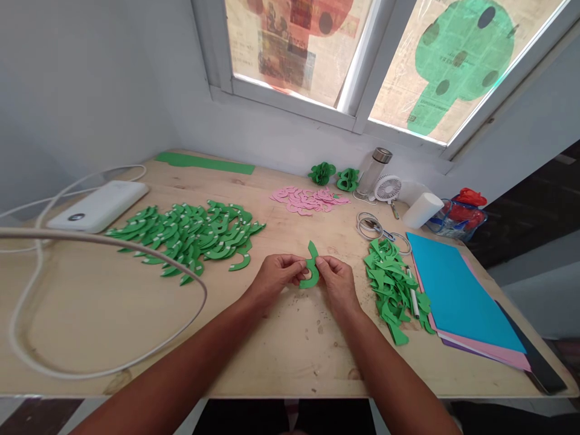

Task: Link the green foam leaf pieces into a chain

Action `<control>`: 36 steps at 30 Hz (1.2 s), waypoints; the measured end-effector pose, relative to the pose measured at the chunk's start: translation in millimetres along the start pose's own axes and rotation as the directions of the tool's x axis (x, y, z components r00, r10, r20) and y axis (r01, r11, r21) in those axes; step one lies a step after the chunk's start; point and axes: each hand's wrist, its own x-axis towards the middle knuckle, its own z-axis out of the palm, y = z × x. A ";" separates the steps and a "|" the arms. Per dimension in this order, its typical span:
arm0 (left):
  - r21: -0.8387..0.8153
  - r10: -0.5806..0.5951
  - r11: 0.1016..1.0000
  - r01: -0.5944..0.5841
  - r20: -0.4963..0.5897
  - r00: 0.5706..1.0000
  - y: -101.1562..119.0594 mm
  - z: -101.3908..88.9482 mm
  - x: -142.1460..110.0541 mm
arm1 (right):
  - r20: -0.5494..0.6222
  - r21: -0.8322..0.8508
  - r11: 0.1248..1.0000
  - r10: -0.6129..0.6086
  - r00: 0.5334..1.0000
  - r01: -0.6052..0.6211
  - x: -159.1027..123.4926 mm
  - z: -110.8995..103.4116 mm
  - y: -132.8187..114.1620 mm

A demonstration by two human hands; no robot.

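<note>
A curved green paper cutout point(311, 279) is held up between my two hands over the middle of the table. My left hand point(281, 270) pinches its left side between thumb and fingers. On the other side, my right hand point(336, 278) grips the right edge with thumb and finger. To the left spreads a big pile of curved green cutouts point(190, 232), many with small white patches. One loose curved cutout point(241, 261) lies nearest my left hand. Angular green paper scraps point(392, 284) are heaped right of my right hand, with a white pen point(414, 296) on them.
Pink cutouts point(308, 200), two green paper balls point(322, 173), a glass bottle point(374, 172) and a small fan point(388, 188) stand farther back. Tape rolls point(369, 226) and blue sheets point(462, 293) are at right. A white cable point(113, 367) loops across the left, near a white power bank point(99, 205).
</note>
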 end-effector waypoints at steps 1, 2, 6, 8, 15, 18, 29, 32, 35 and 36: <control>-0.002 0.001 1.000 -0.001 0.002 1.000 -0.2 -0.1 0.0 | -0.004 0.001 1.000 -0.002 1.000 0.002 0.1 0.0 0.2; -0.005 0.002 1.000 -0.002 0.002 1.000 -0.4 -0.2 0.0 | -0.008 0.002 1.000 -0.007 1.000 0.007 0.2 -0.1 0.4; -0.012 0.005 1.000 -0.005 0.011 1.000 -2.0 -1.3 1.1 | -0.020 0.009 1.000 -0.017 1.000 0.017 0.1 -0.5 0.7; -0.015 0.005 1.000 -0.004 0.018 1.000 -2.6 -1.9 1.7 | -0.022 0.009 1.000 -0.014 1.000 0.014 -0.2 -0.6 0.4; -0.001 -0.001 1.000 0.001 0.006 1.000 -1.5 -1.9 1.6 | -0.030 0.035 0.999 0.008 1.000 -0.007 -0.1 0.1 -0.7; -0.002 0.001 1.000 -0.001 0.008 1.000 -1.3 -1.4 1.4 | -0.039 0.037 0.999 0.009 0.999 -0.008 0.0 0.3 -0.4; 0.026 0.004 1.000 -0.004 0.007 1.000 0.1 -0.6 0.9 | -0.048 0.026 1.000 0.014 0.999 -0.013 -1.1 2.2 -4.7; 0.031 0.014 0.999 -0.014 0.002 1.000 -0.1 -0.2 0.7 | -0.046 0.018 1.000 0.008 0.999 -0.007 -1.6 2.1 -5.0; 0.018 0.024 1.000 -0.024 -0.002 1.000 -1.5 -0.2 1.4 | -0.036 0.023 1.000 0.018 0.999 -0.017 -2.1 2.3 -4.2; 0.014 0.025 1.000 -0.025 -0.002 1.000 -2.0 -0.3 1.7 | -0.034 0.025 0.999 0.023 0.999 -0.023 -2.2 2.5 -3.9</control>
